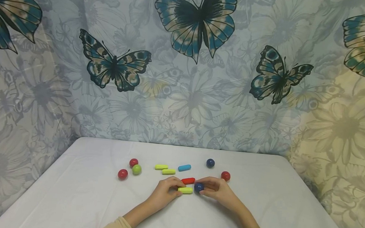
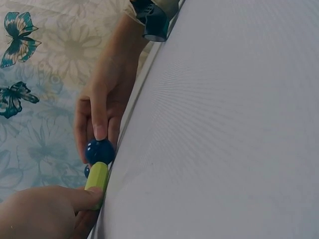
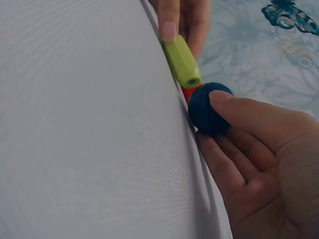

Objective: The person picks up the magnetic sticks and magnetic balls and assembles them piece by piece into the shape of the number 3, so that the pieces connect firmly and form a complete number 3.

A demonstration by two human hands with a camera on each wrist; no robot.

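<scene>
My left hand (image 1: pixel 165 190) pinches one end of a yellow-green stick (image 1: pixel 185 190), a short faceted piece with a small hole in its end in the right wrist view. Between thumb and fingers, my right hand (image 1: pixel 220 191) holds a dark blue ball (image 1: pixel 199 187) right at the stick's free end. Just beyond the stick lies a red stick (image 1: pixel 188 181), its left end close to the left fingers and its right end near the right fingertips. The left wrist view shows the blue ball (image 2: pixel 99 152) overlapping the end of the yellow-green stick (image 2: pixel 96 179).
Farther back lie two yellow-green sticks (image 1: pixel 168 171), a light blue stick (image 1: pixel 184 168) and another dark blue ball (image 1: pixel 210 163). A red ball (image 1: pixel 225 175) sits beyond the right hand. Two red balls (image 1: pixel 122 174) and a green ball (image 1: pixel 136 169) stand left on the white table (image 1: pixel 71 191).
</scene>
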